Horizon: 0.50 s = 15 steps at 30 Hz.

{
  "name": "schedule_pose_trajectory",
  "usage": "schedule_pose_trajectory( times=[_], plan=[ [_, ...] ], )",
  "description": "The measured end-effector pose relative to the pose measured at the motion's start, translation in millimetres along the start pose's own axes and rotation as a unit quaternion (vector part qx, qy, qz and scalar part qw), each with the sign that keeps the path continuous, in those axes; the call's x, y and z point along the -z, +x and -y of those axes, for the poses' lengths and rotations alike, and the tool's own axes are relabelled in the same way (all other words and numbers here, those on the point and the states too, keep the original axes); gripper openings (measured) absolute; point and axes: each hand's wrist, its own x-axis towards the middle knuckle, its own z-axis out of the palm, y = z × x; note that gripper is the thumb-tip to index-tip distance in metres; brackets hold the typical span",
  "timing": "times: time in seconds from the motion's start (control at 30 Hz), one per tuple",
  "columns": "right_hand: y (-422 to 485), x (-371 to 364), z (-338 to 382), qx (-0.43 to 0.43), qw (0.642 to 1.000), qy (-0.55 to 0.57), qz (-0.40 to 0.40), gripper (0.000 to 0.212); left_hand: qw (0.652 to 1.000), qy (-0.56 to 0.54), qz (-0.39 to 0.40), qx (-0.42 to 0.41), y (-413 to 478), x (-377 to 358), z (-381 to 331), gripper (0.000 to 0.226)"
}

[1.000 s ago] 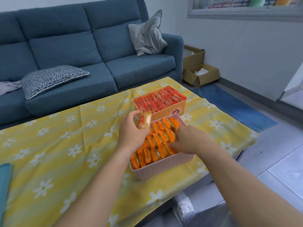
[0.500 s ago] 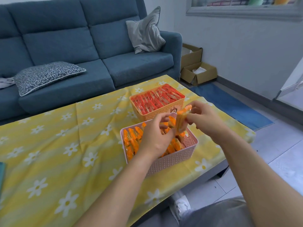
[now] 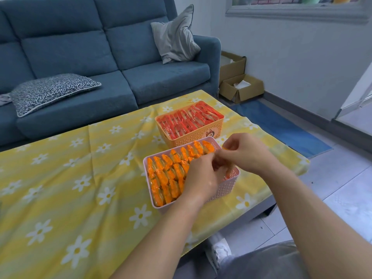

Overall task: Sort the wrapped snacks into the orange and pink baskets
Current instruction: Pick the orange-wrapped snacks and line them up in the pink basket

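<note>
Hands meet over the pink basket's (image 3: 227, 188) right end, hiding that corner. Right hand (image 3: 247, 154) pinches an orange-wrapped snack (image 3: 225, 148) in curled fingertips; left hand (image 3: 203, 178) curls toward it, its own back hiding any grip. Orange snacks (image 3: 169, 170) fill the rest. Orange basket (image 3: 193, 135) just behind holds red snacks (image 3: 189, 119); daisy tablecloth (image 3: 80, 178) beneath, blue sofa (image 3: 100, 47) beyond

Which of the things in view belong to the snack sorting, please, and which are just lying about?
Job: pink basket, orange basket, orange-wrapped snacks, red-wrapped snacks, left hand, right hand.
Lying about: sofa, grey cushion, patterned cushion, cardboard boxes, blue mat.
</note>
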Motion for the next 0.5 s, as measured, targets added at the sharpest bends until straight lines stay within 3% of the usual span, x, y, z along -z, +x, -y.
schedule_pose_trajectory(
  times=[0.07,0.23,0.37,0.5],
  plan=[
    [2,0,-1,0.009,0.999,-0.042,-0.029,0.009,0.999,0.031,0.011,0.001,-2,4,1,0.019],
    [6,-5,-2,0.004,0.990,-0.140,0.002,0.026,0.970,0.237,0.037,-0.034,-2,16,3,0.043],
    [12,-22,-2,-0.018,0.975,-0.222,0.022,0.038,0.953,0.279,0.120,-0.012,-4,24,-7,0.054],
    [16,-25,-2,-0.035,0.980,-0.195,0.028,0.042,0.938,0.310,0.152,0.023,1,31,-6,0.057]
  ],
)
